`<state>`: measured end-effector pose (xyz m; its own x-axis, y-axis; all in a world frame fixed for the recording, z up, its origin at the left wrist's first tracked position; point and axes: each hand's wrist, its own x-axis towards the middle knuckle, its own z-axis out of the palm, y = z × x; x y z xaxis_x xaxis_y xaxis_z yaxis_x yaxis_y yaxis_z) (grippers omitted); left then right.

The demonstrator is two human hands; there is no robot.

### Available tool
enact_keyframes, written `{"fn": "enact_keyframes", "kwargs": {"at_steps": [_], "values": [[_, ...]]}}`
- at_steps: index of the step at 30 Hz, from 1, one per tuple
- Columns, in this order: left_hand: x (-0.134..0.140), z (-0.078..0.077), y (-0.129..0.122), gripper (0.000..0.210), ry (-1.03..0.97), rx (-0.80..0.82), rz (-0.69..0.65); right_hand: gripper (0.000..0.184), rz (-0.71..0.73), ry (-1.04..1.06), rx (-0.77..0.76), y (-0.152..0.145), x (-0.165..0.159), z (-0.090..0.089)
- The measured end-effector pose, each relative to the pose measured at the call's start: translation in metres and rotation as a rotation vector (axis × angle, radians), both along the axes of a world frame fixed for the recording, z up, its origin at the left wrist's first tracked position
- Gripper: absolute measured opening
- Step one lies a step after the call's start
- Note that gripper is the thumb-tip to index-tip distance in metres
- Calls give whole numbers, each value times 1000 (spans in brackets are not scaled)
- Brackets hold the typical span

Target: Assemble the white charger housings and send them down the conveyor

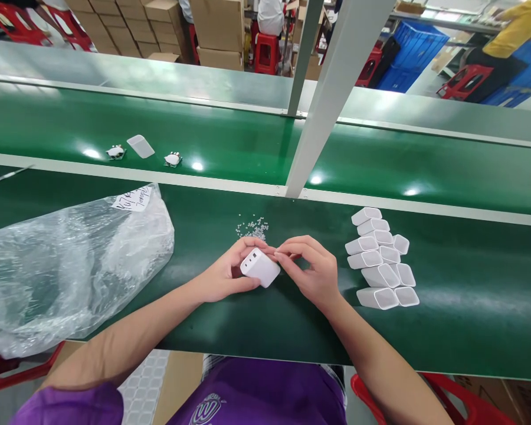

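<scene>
A white charger housing with several port openings at one end is gripped by my left hand, its thumb along the near side and fingers behind. Close to the housing's right side, my right hand has its thumb and forefinger pinched together; whatever may be between those fingertips is too small to make out. Just beyond my left hand lies a loose scatter of tiny clear pieces on the green bench. Several white housings stand grouped to the right of my right hand.
A clear plastic bag with a handwritten label covers the bench's left side. Behind the rail, a green conveyor belt carries a white cover and two small circuit assemblies. A pale metal post rises at the rail.
</scene>
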<state>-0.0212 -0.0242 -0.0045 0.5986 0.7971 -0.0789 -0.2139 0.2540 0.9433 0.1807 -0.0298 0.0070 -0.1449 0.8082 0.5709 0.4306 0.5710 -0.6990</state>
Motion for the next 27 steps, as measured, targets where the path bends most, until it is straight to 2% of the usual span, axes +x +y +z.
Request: {"fn": "enact_keyframes", "kwargs": {"at_steps": [2,6,8,10,13,16,21,25,27], "values": [[0,1,-1,42,30,88,20,8,68,75,-106,-2,0,5],[-2,3,-2,43,107,222,72,7,149,124,-171,-2,0,6],[-2,5,-2,44,145,190,106,7,159,132,-185,-2,0,5],[-1,7,-1,47,149,89,116,8,168,142,-199,-2,0,4],[2,7,-2,46,52,-64,130,7,186,178,-227,-3,-3,1],[6,1,-5,36,-56,-149,204,6,211,211,-250,-5,-7,0],[8,-7,-7,43,-12,-121,249,9,230,227,-294,-10,-14,-2],[6,-5,-2,58,-8,-61,289,12,221,339,-429,-10,-16,-6],[4,-3,1,55,15,-26,294,14,218,389,-479,-10,-16,-8]]}}
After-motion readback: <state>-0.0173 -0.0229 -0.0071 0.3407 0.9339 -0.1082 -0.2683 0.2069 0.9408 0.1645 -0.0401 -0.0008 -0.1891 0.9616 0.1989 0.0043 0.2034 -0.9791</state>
